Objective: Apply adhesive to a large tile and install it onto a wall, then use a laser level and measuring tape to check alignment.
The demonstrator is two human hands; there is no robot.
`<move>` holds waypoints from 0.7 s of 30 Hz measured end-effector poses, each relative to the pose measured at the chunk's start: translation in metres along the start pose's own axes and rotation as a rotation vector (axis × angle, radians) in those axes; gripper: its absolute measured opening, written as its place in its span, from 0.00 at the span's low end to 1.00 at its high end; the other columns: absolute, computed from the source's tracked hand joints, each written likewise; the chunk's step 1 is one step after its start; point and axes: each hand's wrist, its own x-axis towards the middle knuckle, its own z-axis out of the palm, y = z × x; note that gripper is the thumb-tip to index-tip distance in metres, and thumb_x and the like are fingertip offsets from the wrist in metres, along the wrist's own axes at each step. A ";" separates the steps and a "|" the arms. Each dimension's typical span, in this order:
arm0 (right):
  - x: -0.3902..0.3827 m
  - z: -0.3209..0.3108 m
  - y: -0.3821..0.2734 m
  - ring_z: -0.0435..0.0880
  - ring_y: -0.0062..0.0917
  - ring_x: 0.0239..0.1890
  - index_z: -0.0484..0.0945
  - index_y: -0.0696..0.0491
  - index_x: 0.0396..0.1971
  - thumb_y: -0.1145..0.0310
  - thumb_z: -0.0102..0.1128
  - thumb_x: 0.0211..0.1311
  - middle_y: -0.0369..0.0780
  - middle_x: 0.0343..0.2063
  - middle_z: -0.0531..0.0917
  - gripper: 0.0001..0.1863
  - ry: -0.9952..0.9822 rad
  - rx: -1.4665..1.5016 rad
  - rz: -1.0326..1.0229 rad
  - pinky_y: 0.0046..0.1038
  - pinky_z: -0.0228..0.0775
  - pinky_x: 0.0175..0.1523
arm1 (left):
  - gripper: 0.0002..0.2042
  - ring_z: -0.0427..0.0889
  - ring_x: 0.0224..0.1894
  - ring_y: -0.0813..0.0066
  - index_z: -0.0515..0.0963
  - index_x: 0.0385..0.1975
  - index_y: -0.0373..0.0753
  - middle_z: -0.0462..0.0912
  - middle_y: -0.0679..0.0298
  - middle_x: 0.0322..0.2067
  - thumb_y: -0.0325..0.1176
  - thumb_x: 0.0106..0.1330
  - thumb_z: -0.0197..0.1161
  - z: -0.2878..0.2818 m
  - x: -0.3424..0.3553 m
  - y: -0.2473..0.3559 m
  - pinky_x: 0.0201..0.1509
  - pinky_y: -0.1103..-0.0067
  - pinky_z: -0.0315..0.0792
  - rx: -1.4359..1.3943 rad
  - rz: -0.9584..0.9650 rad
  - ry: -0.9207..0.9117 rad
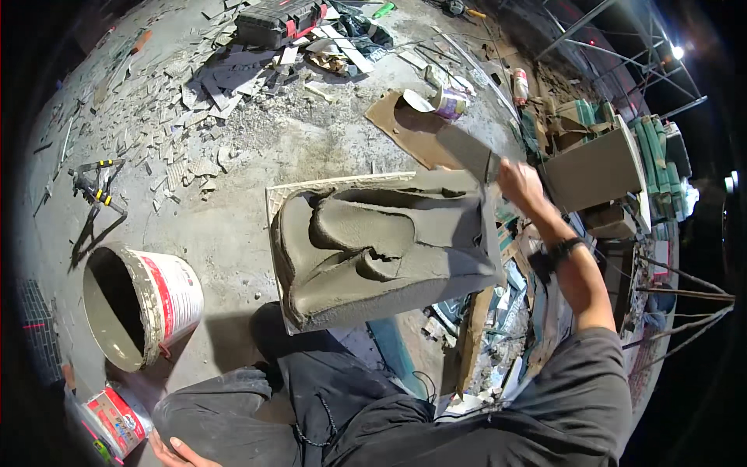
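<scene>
Grey wet mortar (358, 233) lies in thick swirled ridges over a square tile or board (277, 191) in front of me; what supports it is hidden. My right hand (520, 183) is closed around the handle of a trowel (467, 148), whose flat blade is raised at the mortar's upper right corner. My left hand (180, 450) is low at the bottom left edge with fingers apart and nothing seen in it, beside a red and white bag (118, 416). A white and red bucket (171, 300) with grey mix inside stands to the left.
Tile rubble (206, 167) litters the concrete floor. A black tool case (276, 23) lies at the back, cardboard (385, 124) beyond the mortar, a yellow and black tool (97, 187) at the left. Stacked boards (595, 167), debris and metal scaffolding (622, 54) line the right side.
</scene>
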 end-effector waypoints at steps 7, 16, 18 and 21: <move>0.047 -0.063 -0.013 0.87 0.43 0.25 0.81 0.62 0.35 0.61 0.59 0.63 0.51 0.23 0.84 0.16 -0.327 0.378 0.110 0.43 0.79 0.33 | 0.21 0.71 0.68 0.52 0.67 0.66 0.26 0.71 0.44 0.66 0.33 0.81 0.49 -0.001 0.002 -0.036 0.73 0.62 0.62 -0.067 0.030 -0.042; 0.074 -0.089 -0.134 0.81 0.29 0.19 0.80 0.59 0.33 0.60 0.61 0.64 0.41 0.16 0.79 0.15 -0.759 0.398 -0.237 0.34 0.72 0.23 | 0.21 0.69 0.69 0.52 0.67 0.66 0.27 0.71 0.45 0.66 0.34 0.80 0.51 0.007 -0.001 -0.036 0.74 0.62 0.60 -0.078 0.084 -0.044; 0.089 -0.060 -0.154 0.85 0.34 0.19 0.80 0.61 0.33 0.61 0.58 0.63 0.46 0.18 0.83 0.15 -0.598 0.242 -0.230 0.37 0.77 0.24 | 0.22 0.70 0.69 0.52 0.66 0.66 0.26 0.70 0.45 0.66 0.34 0.79 0.51 0.005 0.000 -0.035 0.74 0.62 0.60 -0.095 0.091 -0.050; 0.095 -0.058 -0.170 0.86 0.39 0.19 0.79 0.64 0.30 0.61 0.56 0.63 0.50 0.20 0.84 0.17 -0.188 0.006 -0.467 0.41 0.79 0.26 | 0.22 0.70 0.69 0.51 0.66 0.66 0.26 0.70 0.44 0.66 0.34 0.80 0.51 0.001 0.001 -0.035 0.74 0.62 0.60 -0.106 0.062 -0.046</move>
